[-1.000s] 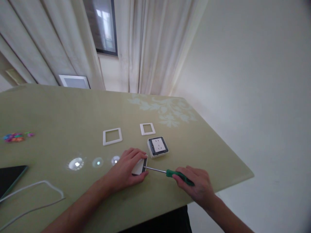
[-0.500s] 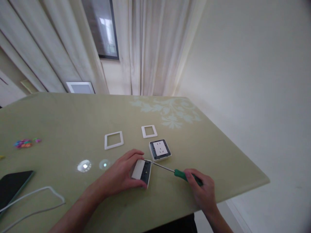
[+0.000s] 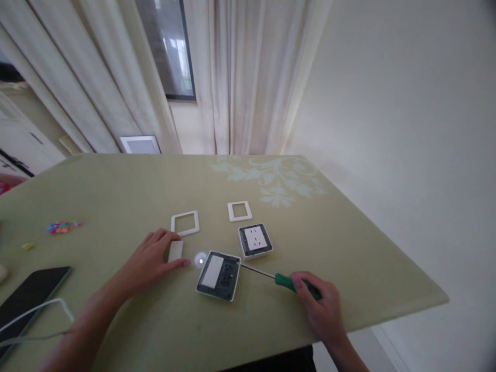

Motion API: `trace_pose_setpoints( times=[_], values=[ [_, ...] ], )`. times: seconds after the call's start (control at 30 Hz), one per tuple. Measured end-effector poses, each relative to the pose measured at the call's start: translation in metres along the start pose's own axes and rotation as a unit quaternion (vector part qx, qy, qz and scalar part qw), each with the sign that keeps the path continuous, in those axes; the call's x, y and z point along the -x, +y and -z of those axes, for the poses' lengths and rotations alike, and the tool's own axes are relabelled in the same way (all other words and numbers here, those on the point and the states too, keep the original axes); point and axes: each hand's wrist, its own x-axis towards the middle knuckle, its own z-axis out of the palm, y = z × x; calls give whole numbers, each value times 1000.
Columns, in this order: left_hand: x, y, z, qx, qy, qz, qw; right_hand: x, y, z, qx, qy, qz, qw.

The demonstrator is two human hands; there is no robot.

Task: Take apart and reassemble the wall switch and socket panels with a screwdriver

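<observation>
My left hand [image 3: 153, 258] has its fingers and thumb around a small white rocker cover [image 3: 175, 251], low over the table or on it. To the right, the opened light switch [image 3: 219, 276] lies face up, with one white rocker in its left half and a bare dark right half. My right hand [image 3: 320, 299] is closed around the green handle of a screwdriver [image 3: 284, 281]. The screwdriver's tip touches or nearly touches the switch's upper right corner. Just beyond is a socket [image 3: 256, 239] on a white box, its dark border exposed.
Two white cover frames [image 3: 186, 233] [image 3: 240, 219] lie farther back on the green table [image 3: 349, 268]. Small colourful pieces [image 3: 60, 227] sit at the left. A dark tablet [image 3: 34, 289] with a white cable [image 3: 42, 304] lies at the near left. A wall [image 3: 406, 129] borders the right side.
My left hand has left the switch and moved left with the rocker cover. More of the switch's dark inside now shows. My right hand and the screwdriver have barely moved.
</observation>
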Motion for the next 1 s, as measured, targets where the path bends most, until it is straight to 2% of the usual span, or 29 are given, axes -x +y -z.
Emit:
trace_pose_setpoints(
  times=[0.07, 0.17, 0.23, 0.3, 0.37, 0.43, 0.6, 0.7, 0.77, 0.87, 0.93, 1.0],
  values=[
    [4, 5, 0, -7, 23, -5, 1000, 0, 1, 1, -2, -2, 1, 1000],
    [9, 36, 6, 14, 61, -27, 998, 0, 2, 0, 1, -5, 11, 1000],
    [10, 68, 6, 74, 21, -76, 994, -1, 1, -2, 5, 1, 21, 1000],
    [8, 101, 0, 107, -65, -139, 982, -1, 0, -5, 12, 13, 29, 999],
    [4, 126, -9, 122, -107, -172, 972, -1, -3, -8, 18, 11, 44, 999],
    [0, 140, -20, 138, -120, -173, 968, -1, -5, -9, 26, -16, 59, 998],
    [-1, 141, -33, 158, -91, -163, 970, -20, -27, -3, 99, -123, 123, 980],
    [2, 139, -34, 160, -74, -168, 970, -43, -59, 0, 204, -185, 204, 939],
    [2, 139, -35, 163, -67, -171, 969, -57, -86, -3, 295, -184, 271, 897],
    [2, 140, -36, 166, -55, -175, 969, -68, -122, -12, 357, -164, 352, 849],
    [2, 140, -37, 168, -48, -175, 969, -69, -136, -18, 364, -163, 379, 835],
    [2, 140, -39, 166, -44, -173, 970, -70, -141, -22, 360, -162, 388, 833]
  ],
)
